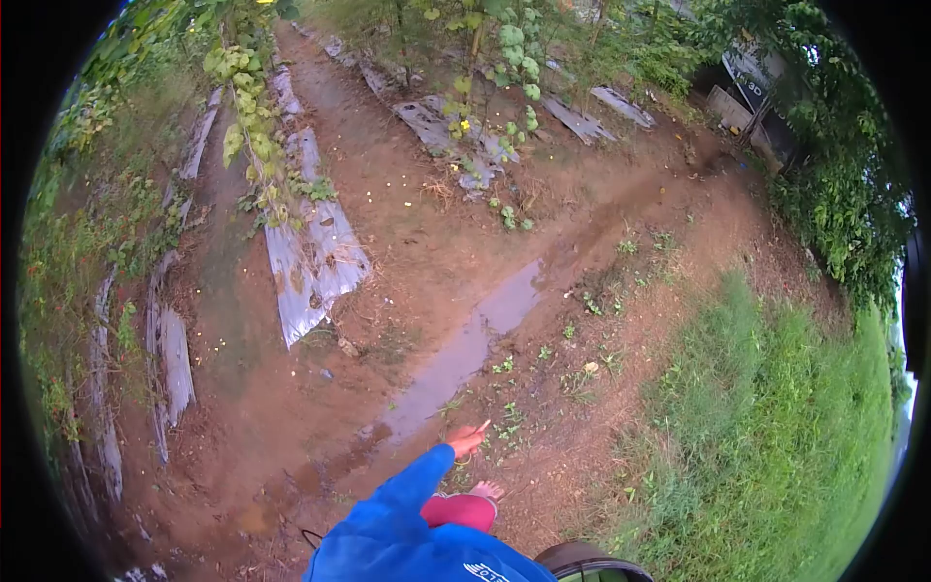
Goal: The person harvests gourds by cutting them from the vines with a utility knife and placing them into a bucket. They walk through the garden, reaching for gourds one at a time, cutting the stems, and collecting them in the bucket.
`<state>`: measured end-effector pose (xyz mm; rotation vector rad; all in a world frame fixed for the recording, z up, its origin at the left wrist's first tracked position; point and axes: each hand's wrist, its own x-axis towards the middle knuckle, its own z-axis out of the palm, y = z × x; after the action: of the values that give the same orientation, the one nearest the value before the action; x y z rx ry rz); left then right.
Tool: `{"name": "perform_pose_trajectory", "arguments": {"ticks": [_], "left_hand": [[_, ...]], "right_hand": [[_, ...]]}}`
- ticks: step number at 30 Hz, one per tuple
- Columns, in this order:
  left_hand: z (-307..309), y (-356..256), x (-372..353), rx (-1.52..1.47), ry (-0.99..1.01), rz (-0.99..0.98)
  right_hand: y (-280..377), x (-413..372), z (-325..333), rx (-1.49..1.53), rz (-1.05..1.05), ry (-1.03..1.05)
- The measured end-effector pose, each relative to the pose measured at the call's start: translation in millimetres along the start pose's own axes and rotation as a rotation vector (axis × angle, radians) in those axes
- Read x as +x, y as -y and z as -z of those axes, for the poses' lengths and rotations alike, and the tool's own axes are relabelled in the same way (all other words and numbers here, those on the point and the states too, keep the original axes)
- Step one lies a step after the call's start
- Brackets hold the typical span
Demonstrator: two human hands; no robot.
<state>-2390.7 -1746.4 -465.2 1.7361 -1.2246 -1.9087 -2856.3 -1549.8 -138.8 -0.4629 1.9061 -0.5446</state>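
Observation:
My left hand (467, 440) hangs in front of me at the end of a blue sleeve (412, 485), over bare soil beside a muddy puddle. At least one finger stretches out, and I see nothing in the hand. Below it show a bare foot (488, 491) and a red trouser leg (461, 510). My right hand is out of the picture. Against my right side, at the bottom edge, is a round container (593, 560) with a dark rim and something green inside; what supports it is hidden.
A long puddle (456, 354) crosses the dirt ahead. Beyond it, rows of silvery plastic mulch (320, 257) bear climbing vines (257, 136). Tall grass (766, 417) grows at the right. Leafy branches (844, 194) and a dark structure (752, 82) stand at the upper right.

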Motion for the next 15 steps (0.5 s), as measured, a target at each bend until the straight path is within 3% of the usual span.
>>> {"name": "perform_pose_trajectory", "arguments": {"ticks": [3, 5, 7, 9, 11, 12, 13, 15], "left_hand": [[-3.8, -33.7, -11.5, -0.075, -0.027, -0.099], [-6.6, -1.5, 2.5, -0.131, -0.036, -0.062], [-1.2, 26.1, -7.7, -0.203, -0.196, 0.048], [3.7, 71.8, -37.1, -0.377, -0.275, 0.120], [0.3, 160.8, -47.9, -0.539, -0.376, 0.200], [-0.7, 193.5, -64.1, -0.516, -0.438, 0.138], [0.6, 216.8, -85.6, -0.487, -0.465, 0.251], [-7.1, 248.4, -139.5, -0.708, -0.491, 0.314]], "right_hand": [[15.0, -8.6, 20.1, 0.011, 0.014, -0.041], [23.2, -15.1, 30.0, 0.010, 0.031, -0.062], [29.7, -21.9, 37.2, 0.019, 0.056, -0.078], [32.5, -27.0, 43.7, 0.034, 0.087, -0.087], [35.1, -26.2, 50.0, 0.055, 0.133, -0.073], [32.2, -27.9, 51.5, 0.079, 0.151, -0.074], [31.7, -26.5, 54.9, 0.098, 0.179, -0.067], [29.3, -21.0, 60.2, 0.140, 0.239, -0.044]]}}
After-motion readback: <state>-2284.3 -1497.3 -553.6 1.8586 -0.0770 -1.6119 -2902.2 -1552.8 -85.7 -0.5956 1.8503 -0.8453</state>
